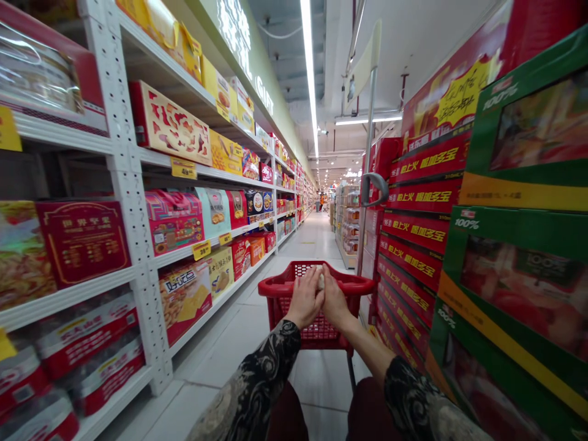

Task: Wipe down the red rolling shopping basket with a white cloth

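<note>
Both hands close on a small pale item above a red cart

The small pale item sits inside the grip, between the left hand and the right hand. Both hands are pressed together around it, fingers pointing ahead. Only a sliver shows, running roughly fore and aft; the item's full long axis and which way it points are hidden.

Below the grip is the red shopping cart, its wide rim running left to right and its body in line with the aisle. Whether the hands touch the rim is unclear. Behind the grip, black-patterned sleeves cover much of the forearms.

Left of the grip, white shelving carries a pink patterned box, a mint-green box and yellow price tags. To its right are stacked red drink cartons and, nearer, green cartons marked 100%. Ahead, the tiled floor stretches away beneath a strip light.
</note>
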Available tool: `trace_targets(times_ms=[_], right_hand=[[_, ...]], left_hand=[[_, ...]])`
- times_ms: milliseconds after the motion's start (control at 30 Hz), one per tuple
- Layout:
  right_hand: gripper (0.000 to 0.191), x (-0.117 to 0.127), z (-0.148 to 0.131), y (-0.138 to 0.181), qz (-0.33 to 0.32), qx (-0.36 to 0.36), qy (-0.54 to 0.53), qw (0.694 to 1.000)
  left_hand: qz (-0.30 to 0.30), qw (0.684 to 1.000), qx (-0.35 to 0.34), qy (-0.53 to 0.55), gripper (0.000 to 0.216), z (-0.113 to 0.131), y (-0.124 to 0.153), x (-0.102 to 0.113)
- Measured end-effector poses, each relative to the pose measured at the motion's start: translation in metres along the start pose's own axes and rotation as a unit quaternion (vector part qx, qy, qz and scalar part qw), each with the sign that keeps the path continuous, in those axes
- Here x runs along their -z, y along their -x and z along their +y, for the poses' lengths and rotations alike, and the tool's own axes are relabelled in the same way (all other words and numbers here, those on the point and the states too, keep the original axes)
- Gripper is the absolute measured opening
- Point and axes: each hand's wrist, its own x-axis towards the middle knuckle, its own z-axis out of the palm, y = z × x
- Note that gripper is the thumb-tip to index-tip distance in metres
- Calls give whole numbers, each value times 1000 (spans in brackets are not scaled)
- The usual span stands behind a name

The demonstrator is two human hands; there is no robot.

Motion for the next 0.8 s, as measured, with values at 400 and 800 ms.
trace_targets(times_ms=[400,800], right_hand=[[64,36,-2,8,-134,-62,159,976],[56,43,19,22,-106,-47,235,965]], left_hand=[[40,992,-37,-115,45,-1,-10,-9],[69,993,-2,-95,49,-33,-6,-7]])
